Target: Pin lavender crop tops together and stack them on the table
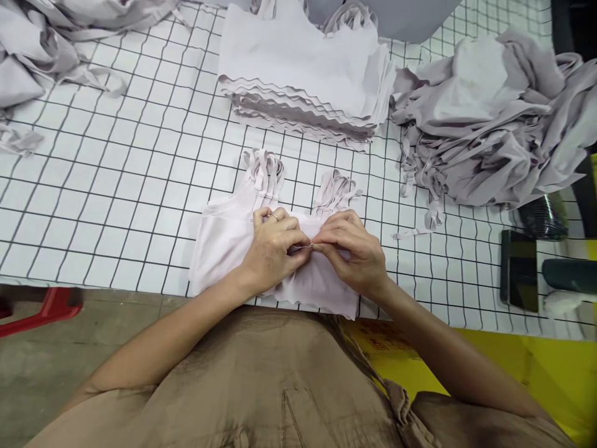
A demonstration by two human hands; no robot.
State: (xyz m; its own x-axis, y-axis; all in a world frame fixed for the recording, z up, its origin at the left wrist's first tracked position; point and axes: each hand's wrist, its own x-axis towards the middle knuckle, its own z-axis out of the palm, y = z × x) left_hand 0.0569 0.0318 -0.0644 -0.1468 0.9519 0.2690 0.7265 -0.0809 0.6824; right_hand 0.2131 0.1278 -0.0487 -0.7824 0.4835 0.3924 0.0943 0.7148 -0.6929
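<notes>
A pale pink strappy top (228,239) lies flat at the table's front edge, its bunched thin straps pointing away from me. Over the middle of it, my left hand (277,246), with a ring on one finger, is closed in a pinch. My right hand (352,249) pinches from the other side, and the fingertips of both hands meet. Between them shows a thin pale strand (305,246); whether it is a thread or an edge of the fabric I cannot tell. Both hands rest on the top and hide its centre.
Behind lies a neat stack of similar tops (298,62). A loose garment heap (494,124) sits at the right, another heap (51,50) at the far left. A dark phone (518,270) and a dark cylinder (569,275) lie on the grid-patterned tablecloth (140,186) at right.
</notes>
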